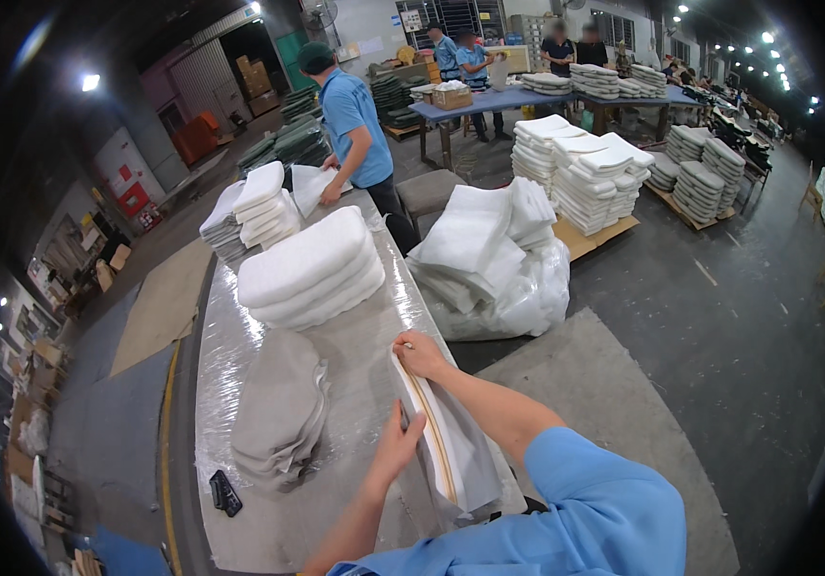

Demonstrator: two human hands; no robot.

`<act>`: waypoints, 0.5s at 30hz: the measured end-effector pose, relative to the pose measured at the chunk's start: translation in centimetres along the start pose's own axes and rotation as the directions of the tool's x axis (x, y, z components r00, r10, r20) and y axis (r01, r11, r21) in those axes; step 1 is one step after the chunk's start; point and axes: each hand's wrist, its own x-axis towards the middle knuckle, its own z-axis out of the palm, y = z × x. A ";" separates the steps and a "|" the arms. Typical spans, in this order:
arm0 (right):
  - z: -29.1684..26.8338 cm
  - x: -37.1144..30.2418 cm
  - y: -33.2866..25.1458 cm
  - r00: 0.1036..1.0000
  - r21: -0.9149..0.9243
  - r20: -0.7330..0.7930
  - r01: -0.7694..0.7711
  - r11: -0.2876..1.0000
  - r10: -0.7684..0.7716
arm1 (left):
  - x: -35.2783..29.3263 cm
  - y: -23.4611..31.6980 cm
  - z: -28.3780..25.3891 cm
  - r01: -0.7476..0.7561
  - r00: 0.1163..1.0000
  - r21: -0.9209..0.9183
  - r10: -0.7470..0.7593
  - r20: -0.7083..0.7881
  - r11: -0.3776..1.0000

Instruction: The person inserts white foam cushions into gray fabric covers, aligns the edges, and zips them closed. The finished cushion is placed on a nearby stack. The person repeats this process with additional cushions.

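Observation:
A pale grey and white fabric cover (470, 456) hangs on edge at the right side of the table, near my body. A yellow zipper-like strip (433, 437) runs along its top edge. My right hand (419, 355) pinches the far end of this cover. My left hand (399, 440) grips its left side lower down, thumb near the strip; some of the fingers are hidden. To the left lies a loose pile of grey fabric covers (278, 403). Beyond it are thick white padding slabs (311, 269), stacked on the table.
A plastic-covered table (374, 355) stretches away from me, with a small black object (225, 492) near its left edge. A co-worker (350, 125) handles white pieces at the far end. A large plastic bag (527, 298) of white padding stands to the right, before stacked white cushions (590, 182).

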 end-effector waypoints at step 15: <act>-0.1 2.7 0.5 0.985 -0.058 0.140 0.115 0.992 -0.106 | 14.2 0.3 -3.3 0.146 0.885 0.418 0.071 -0.461 0.897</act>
